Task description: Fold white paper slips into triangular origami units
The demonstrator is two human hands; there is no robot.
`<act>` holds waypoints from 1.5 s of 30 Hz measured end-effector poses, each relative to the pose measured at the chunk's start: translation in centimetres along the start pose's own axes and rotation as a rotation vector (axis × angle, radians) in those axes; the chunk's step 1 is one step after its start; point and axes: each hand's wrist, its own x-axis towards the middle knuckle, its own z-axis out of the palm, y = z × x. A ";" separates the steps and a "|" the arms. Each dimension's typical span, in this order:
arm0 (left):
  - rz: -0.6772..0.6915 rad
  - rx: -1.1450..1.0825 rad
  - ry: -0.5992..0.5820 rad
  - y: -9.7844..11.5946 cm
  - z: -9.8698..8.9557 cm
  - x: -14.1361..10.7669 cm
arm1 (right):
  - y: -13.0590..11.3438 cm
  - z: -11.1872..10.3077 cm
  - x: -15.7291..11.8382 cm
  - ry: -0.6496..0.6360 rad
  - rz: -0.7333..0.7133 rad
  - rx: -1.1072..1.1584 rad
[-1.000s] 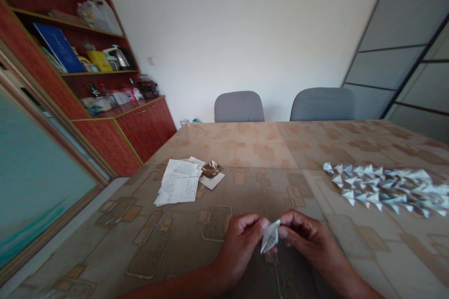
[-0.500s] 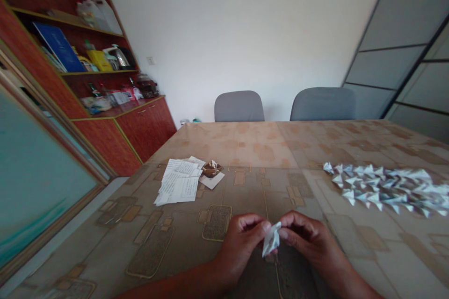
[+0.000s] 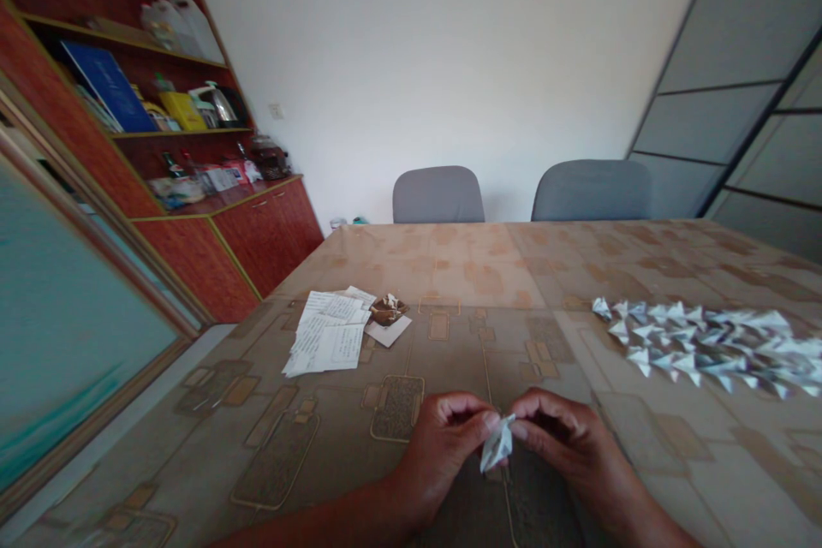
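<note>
A small folded white paper piece (image 3: 497,445) is held above the near part of the table, between both hands. My left hand (image 3: 449,445) pinches its left side between thumb and fingers. From the right, my right hand (image 3: 565,437) pinches its upper corner with thumb and forefinger. Rows of several folded paper pieces (image 3: 699,342) stand on the table at the right. A pile of printed paper sheets (image 3: 330,330) lies at the left, beside a small brown and white item (image 3: 389,308) that I cannot make out.
The patterned table (image 3: 449,261) fills the lower view. Two grey chairs (image 3: 437,195) stand behind its far edge, against the wall. A red-brown cabinet (image 3: 257,231) with shelves of containers and a kettle is at the left; grey panels (image 3: 712,86) are at the right.
The top corner of the folded paper has dipped slightly between my fingers. Both hands are in nearly the same place.
</note>
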 end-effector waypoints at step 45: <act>0.141 0.272 0.114 -0.6 0.5 0.2 | -1.0 1.5 -0.3 0.110 -0.061 -0.233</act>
